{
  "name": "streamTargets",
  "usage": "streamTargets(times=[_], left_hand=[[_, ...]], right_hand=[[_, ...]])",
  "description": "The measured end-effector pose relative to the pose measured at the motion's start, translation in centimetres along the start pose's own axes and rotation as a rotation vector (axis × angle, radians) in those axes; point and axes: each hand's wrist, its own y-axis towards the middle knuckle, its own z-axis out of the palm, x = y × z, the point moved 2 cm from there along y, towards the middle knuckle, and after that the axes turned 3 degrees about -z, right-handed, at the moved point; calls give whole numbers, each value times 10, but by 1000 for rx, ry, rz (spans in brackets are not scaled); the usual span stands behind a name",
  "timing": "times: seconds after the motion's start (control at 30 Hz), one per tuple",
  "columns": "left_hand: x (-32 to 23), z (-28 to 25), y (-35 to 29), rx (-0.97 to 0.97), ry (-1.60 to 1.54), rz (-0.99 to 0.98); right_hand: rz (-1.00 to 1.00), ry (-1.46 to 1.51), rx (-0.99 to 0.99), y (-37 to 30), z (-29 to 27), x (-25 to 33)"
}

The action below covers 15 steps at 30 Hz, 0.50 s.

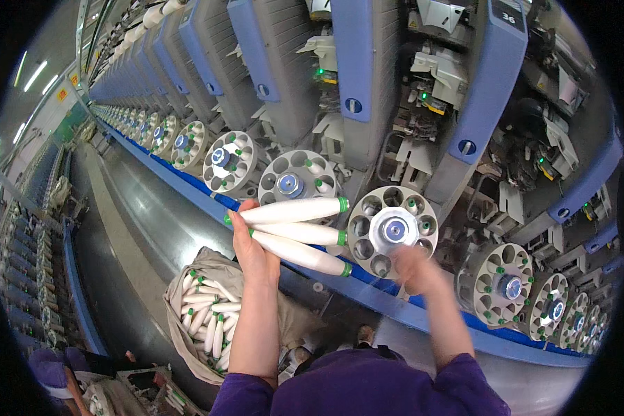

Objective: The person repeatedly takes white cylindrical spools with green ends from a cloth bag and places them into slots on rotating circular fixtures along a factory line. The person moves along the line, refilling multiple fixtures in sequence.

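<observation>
My left hand [251, 253] is closed around the left ends of three white yarn bobbins with green ends. They fan out to the right: an upper bobbin [291, 210], a middle bobbin [301, 233] and a lower bobbin [301, 255]. Beyond their tips stands a round pale magazine [377, 236], with a silver hub and a ring of round pockets. Some pockets show green bobbin tips; others look dark inside. At its lower right edge my right hand [417, 272] is smeared by motion, its fingers unclear.
An open cloth sack [179, 336] full of similar bobbins stands below my left forearm. More round magazines, including one on the left [262, 182] and one on the right [475, 277], line the blue machine rail [374, 298]. Tall blue-grey machine panels [357, 62] rise behind.
</observation>
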Motion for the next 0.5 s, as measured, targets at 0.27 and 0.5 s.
streamTargets(times=[0.27, 0.5], left_hand=[[43, 3, -1, 63, 54, -145], [53, 3, 15, 21, -25, -233]], right_hand=[[-363, 21, -419, -2, 20, 72], [-12, -207, -23, -3, -29, 46]])
